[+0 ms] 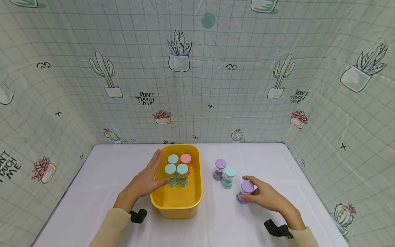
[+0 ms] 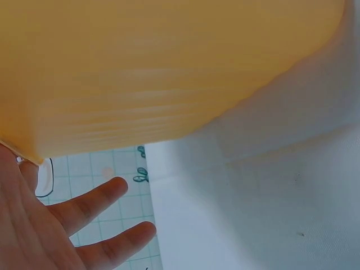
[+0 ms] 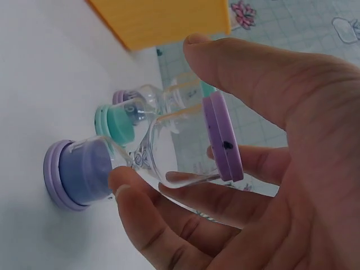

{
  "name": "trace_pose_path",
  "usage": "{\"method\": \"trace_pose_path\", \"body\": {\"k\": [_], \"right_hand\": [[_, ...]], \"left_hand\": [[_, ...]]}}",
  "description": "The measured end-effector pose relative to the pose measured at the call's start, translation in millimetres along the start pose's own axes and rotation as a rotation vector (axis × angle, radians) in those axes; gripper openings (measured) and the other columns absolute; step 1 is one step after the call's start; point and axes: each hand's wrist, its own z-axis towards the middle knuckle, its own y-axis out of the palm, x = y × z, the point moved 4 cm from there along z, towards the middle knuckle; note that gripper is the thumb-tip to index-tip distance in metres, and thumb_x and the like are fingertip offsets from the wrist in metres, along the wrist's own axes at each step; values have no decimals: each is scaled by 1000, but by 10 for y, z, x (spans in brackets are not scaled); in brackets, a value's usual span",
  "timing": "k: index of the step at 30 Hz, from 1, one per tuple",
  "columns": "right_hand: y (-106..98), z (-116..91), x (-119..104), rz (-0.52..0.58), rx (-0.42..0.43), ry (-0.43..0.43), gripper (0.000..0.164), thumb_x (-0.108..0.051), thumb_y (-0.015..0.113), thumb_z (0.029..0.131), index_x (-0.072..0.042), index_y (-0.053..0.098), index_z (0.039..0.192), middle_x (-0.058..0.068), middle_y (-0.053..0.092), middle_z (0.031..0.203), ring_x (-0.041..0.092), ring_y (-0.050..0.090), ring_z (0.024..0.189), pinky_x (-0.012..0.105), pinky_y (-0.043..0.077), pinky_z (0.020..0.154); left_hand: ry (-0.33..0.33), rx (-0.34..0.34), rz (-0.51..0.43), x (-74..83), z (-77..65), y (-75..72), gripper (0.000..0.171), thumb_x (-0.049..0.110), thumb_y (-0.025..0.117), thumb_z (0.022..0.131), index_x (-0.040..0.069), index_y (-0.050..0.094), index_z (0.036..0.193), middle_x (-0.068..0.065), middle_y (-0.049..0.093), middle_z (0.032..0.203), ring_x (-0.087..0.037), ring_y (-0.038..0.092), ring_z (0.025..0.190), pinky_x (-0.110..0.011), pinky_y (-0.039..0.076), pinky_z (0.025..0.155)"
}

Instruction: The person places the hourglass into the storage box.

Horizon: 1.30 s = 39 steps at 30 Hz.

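Observation:
My left hand (image 1: 145,180) rests at the left rim of a yellow plastic bin (image 1: 176,208), its thumb over the inside. In the left wrist view, its fingers (image 2: 93,205) stretch out straight beside the bin wall. Inside stand three teal-capped hourglasses (image 1: 182,168) and a pink-capped one (image 1: 185,158). My right hand (image 1: 266,195) surrounds a purple-capped hourglass (image 1: 247,186) standing upright on the table. In the right wrist view, its thumb (image 3: 242,62) stays apart from the purple cap (image 3: 224,135), while the other fingers bend loosely around the glass.
Between the bin and my right hand, a teal-capped hourglass (image 1: 229,171) and another purple-capped one (image 1: 220,163) stand close together. The white tabletop (image 1: 216,223) ends at a grid-patterned cloth backdrop (image 1: 210,85) on the far side and both sides.

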Motion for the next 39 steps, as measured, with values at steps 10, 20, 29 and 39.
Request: {"method": "trace_pose_path", "body": {"k": [10, 20, 29, 39], "right_hand": [[7, 51, -37, 9, 17, -29, 61, -33, 76, 93, -1, 54, 140, 7, 67, 98, 12, 58, 63, 27, 49, 55], [33, 116, -194, 12, -11, -115, 46, -27, 75, 95, -3, 60, 132, 5, 61, 98, 8, 58, 61, 24, 48, 54], [55, 183, -613, -27, -80, -183, 42, -31, 76, 94, -11, 64, 128, -1, 63, 94, 6, 54, 61, 22, 46, 56], [-18, 210, -1094, -60, -110, -277, 37, -33, 77, 94, -18, 66, 125, -2, 65, 92, 9, 59, 66, 24, 51, 62]], "left_hand": [[7, 0, -7, 5, -10, -2, 107, 60, 63, 93, 19, -2, 167, -5, -7, 175, -44, 22, 156, -77, 30, 112], [4, -4, 2, 3, -10, -7, 108, 61, 63, 93, 17, -2, 167, -7, -7, 175, -44, 22, 156, -76, 31, 111], [-1, -8, 0, -6, 2, 2, 108, 61, 64, 93, 18, -2, 167, -5, -8, 175, -44, 22, 156, -76, 31, 112], [3, -17, 12, 15, -1, -27, 108, 63, 61, 93, 18, -3, 167, -8, -7, 175, -47, 24, 155, -78, 33, 110]]}}
